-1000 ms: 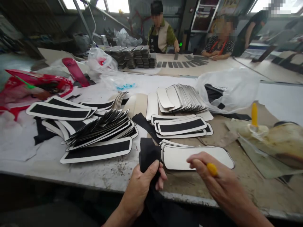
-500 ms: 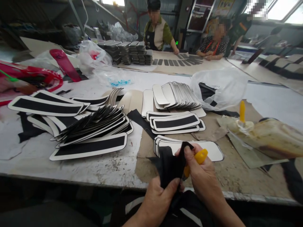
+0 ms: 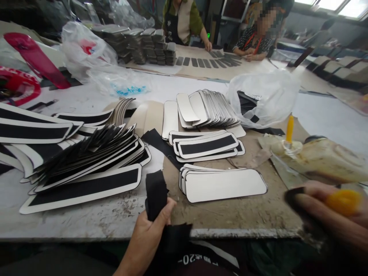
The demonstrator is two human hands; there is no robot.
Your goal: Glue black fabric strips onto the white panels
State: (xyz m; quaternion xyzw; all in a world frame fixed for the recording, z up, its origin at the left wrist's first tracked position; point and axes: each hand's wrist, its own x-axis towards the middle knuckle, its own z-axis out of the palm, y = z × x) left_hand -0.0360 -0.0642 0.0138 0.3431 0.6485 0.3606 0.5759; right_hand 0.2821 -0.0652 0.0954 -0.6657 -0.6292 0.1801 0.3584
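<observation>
Near the table's front edge, my left hand (image 3: 152, 230) is closed around a bundle of black fabric strips (image 3: 156, 191), which stick out above and below the fist. My right hand (image 3: 327, 207), blurred at the right, pinches a dark strip (image 3: 296, 199) and also grips a yellow-handled tool (image 3: 343, 201) whose working end I cannot make out. Between the hands lies a short stack of white curved panels (image 3: 227, 186) with dark edges. Behind it are white panels bearing black strips (image 3: 208, 145).
A large pile of black-and-white panels (image 3: 83, 188) covers the left. White panels stand in a leaning row (image 3: 214, 107) behind. To the right are a yellow brush handle (image 3: 289, 128), a stained glue container (image 3: 333, 157) and a plastic bag (image 3: 267, 92). Two people are across the table.
My hands have parted: the right has swung far right with a dark strip and the yellow-handled tool, while the left has shifted left with the black strips. The view has turned slightly.
</observation>
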